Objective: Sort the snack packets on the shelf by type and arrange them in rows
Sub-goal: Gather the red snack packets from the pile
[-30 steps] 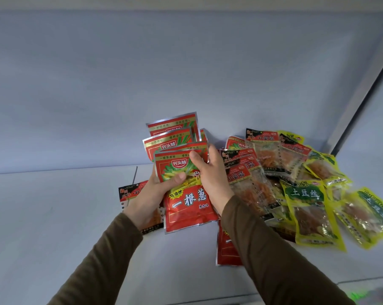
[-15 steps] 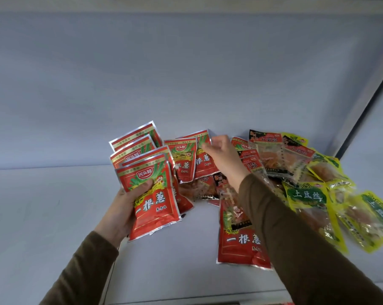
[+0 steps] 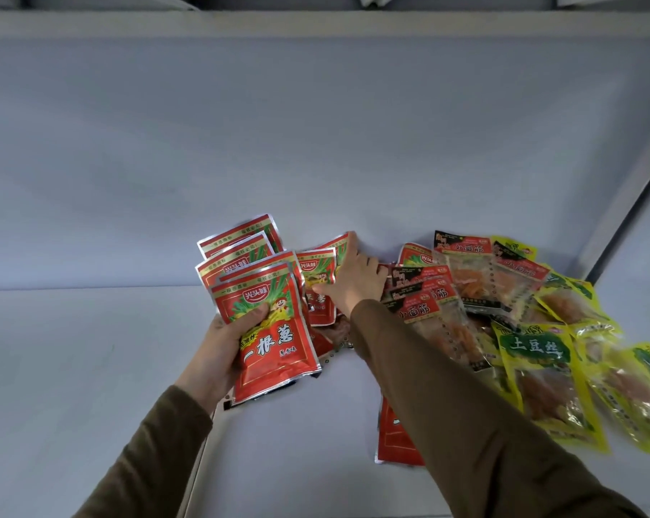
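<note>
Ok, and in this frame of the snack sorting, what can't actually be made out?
All head view:
- Red packet near the shelf's front edge: mostly covered by the right sleeve.
- Stack of red packets in the left hand: rear ones overlap, so the count is uncertain.
- Right hand on loose red packets: its fingertips are hidden, so its grip is unclear.
- Yellow packets: rightmost cut off by the frame edge.

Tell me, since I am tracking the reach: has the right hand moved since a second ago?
Yes. The right hand left the red stack in the left hand and went right and back toward the shelf's rear wall, onto red packets.
</note>
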A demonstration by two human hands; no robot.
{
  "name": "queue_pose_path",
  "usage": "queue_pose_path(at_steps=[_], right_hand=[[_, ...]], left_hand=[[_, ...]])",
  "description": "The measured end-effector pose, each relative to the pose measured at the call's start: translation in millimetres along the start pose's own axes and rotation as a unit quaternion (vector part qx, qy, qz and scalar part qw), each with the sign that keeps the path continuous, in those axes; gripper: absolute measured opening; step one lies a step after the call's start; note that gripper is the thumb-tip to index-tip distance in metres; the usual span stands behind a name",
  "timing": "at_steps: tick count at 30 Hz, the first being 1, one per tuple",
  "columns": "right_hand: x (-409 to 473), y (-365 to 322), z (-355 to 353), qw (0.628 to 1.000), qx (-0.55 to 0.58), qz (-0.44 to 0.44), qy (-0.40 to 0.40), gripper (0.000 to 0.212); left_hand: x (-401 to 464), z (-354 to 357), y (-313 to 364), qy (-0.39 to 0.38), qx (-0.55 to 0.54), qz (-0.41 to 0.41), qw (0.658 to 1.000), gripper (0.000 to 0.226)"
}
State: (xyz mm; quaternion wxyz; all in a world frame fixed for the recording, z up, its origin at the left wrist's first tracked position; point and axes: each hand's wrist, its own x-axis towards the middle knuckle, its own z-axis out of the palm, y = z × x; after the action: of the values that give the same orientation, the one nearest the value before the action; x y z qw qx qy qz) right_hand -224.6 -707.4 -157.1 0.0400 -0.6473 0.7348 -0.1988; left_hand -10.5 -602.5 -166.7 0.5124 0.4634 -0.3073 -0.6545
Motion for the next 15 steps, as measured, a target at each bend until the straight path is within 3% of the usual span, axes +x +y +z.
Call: queue_pose_path(at_steps=[10, 13, 15], right_hand=[[0.5, -4.4, 1.5, 0.991, 0.061, -0.066, 0.101, 0.098], [0.9, -5.2, -9.4, 0.974, 0.202, -0.069, 0.082, 0.087], [-0.3, -4.8, -22.4, 0.943, 0.324, -0.063, 0.045, 0.079]], left_hand=[[0.6, -1.4, -1.7, 0.019, 0.011, 0.014, 1.0, 0.05], [-1.8, -6.3, 1.6, 0.024, 0.015, 0.023, 0.999, 0.053], [-2.9, -11.8, 3.3, 0.026, 0.017, 0.031, 0.999, 0.054]])
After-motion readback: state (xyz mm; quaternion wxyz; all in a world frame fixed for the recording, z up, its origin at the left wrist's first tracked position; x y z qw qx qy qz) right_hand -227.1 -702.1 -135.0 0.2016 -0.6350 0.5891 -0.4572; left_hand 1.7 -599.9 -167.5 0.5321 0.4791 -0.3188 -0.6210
